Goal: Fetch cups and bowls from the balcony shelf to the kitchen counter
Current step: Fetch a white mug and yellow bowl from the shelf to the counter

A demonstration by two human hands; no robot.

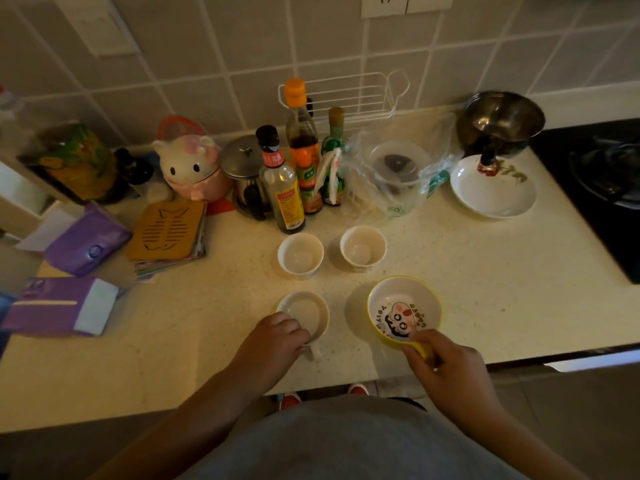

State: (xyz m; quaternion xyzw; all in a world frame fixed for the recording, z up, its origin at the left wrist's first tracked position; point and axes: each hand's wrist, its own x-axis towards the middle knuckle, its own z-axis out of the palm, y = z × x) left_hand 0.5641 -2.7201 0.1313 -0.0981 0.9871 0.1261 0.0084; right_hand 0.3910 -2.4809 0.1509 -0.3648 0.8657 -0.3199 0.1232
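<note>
On the speckled kitchen counter [467,271] stand two small white cups, one on the left [300,253] and one on the right [362,248], both upright. Nearer to me a white mug [308,311] rests on the counter with my left hand [273,339] gripping its near rim by the handle. To its right sits a yellow bowl [401,306] with a cartoon face printed inside. My right hand [446,365] pinches the bowl's near rim.
Sauce bottles [282,181], a steel pot [242,168], a cat-shaped jar [192,168] and a plastic bag with a glass lid [398,171] line the back. A white plate [491,188] and steel bowl [502,119] sit right, beside the black stove [602,181]. Purple tissue packs [62,304] lie left.
</note>
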